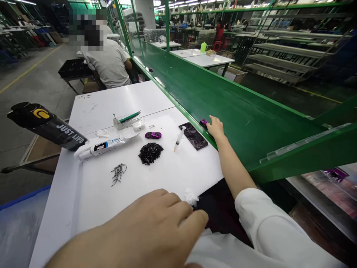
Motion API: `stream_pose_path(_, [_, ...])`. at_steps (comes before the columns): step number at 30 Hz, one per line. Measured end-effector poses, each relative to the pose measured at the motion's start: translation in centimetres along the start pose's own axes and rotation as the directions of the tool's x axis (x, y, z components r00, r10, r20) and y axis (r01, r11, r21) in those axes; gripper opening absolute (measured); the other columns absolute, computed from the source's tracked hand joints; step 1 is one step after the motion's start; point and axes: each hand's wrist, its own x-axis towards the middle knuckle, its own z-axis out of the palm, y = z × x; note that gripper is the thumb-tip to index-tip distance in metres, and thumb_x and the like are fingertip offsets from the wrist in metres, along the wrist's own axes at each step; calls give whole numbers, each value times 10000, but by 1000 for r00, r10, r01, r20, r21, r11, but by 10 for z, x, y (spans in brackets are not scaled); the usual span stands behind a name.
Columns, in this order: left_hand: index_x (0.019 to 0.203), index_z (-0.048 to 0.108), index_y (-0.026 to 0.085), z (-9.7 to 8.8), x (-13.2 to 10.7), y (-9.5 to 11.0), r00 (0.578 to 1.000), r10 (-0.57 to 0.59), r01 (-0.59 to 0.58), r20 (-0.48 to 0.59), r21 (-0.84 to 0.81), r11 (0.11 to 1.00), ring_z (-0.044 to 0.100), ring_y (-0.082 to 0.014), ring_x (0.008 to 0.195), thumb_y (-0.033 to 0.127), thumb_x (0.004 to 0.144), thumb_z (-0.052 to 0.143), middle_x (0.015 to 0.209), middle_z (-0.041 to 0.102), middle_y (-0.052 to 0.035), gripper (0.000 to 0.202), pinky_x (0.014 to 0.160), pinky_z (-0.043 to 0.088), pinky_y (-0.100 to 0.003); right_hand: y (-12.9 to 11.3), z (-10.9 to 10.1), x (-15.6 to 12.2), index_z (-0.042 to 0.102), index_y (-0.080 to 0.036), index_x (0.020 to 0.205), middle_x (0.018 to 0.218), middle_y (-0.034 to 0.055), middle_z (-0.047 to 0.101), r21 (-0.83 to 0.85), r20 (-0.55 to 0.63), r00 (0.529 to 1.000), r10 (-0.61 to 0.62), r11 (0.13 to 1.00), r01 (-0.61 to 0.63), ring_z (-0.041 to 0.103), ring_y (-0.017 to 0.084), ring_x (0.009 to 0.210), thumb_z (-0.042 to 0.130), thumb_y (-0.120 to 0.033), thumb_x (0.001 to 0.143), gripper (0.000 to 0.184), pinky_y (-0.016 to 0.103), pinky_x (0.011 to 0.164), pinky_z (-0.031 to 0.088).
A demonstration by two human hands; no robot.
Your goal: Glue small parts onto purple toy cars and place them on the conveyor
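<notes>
Left hand [150,230] fills the near edge of the view, its fingers loosely curled and pinching nothing, just beside a crumpled tissue [191,197] at the edge of the white counter [119,96]. Right hand [215,127] reaches across to the far side, fingers pressed together, their tips at a small magenta toy car [203,122] on the rim of a green conveyor belt [245,111]; whether they pinch it cannot be told. A second magenta toy car [153,135] lies on the counter near a syringe [180,137] and a dark patterned phone [193,136]. A heap of black small parts [151,153] and a scatter of thin metal pins [118,174] sit well apart, probably to keep them from mixing, and a white adhesive tube [107,146] lies to the left, all within easy reach of both hands — a seated co-worker [107,63] is at the far end.
</notes>
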Motion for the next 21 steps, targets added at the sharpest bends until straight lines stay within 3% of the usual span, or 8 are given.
stream_pose_path(4, [1112,555,224,23,-1,-16,980,-190,190,65,4,982,626,-218,848,337,879,490,909,668,-36,267,739,475,-328,-5,15,0,464,-186,1293,1330,104,419,-41,60,998,-30,999,33,373,276,1240,528,-368,890,447,530,1036,279])
stream_pose_path(8, [1108,544,197,62,-11,-56,926,-376,372,-33,-75,925,611,-203,949,304,922,394,1031,664,-32,261,783,464,-333,-9,17,-4,580,-117,1122,1133,153,552,-46,4,1000,6,999,-6,431,313,1171,595,-277,825,338,557,992,283])
stream_pose_path(12, [1004,583,197,93,-12,-81,900,-410,385,-149,-174,907,610,-177,923,261,912,386,968,676,-2,227,775,459,-315,-14,3,-12,572,-70,1135,1073,209,574,48,-153,988,0,999,8,493,338,1084,587,-179,774,377,539,948,320])
stream_pose_path(16, [1025,585,192,102,-15,-85,880,-433,388,-196,-230,893,613,-177,919,282,909,391,976,678,-4,244,771,463,-319,-29,-27,-46,450,-92,1284,1116,163,559,245,-366,923,-120,944,220,543,234,1018,464,-213,840,460,388,918,413])
stream_pose_path(19, [1012,598,191,100,-21,-87,846,-484,423,-222,-273,864,629,-179,897,272,899,395,973,688,0,246,757,469,-319,-46,-42,-102,532,-166,1193,1032,94,592,368,-342,878,-335,812,453,592,184,911,504,-233,813,387,298,786,494])
stream_pose_path(20, [1000,605,194,99,-23,-88,827,-513,445,-229,-290,847,635,-176,887,260,893,395,970,691,4,244,753,472,-314,-53,-43,-123,554,-182,1167,1025,83,597,407,-277,780,-560,667,624,600,186,877,554,-231,793,377,308,761,505])
stream_pose_path(21, [992,611,199,99,-24,-89,806,-543,467,-237,-308,829,640,-172,877,247,888,394,969,694,9,246,750,474,-307,-61,-41,-145,553,-201,1171,1031,75,602,377,-193,606,-772,512,772,597,188,890,579,-220,789,383,317,764,506])
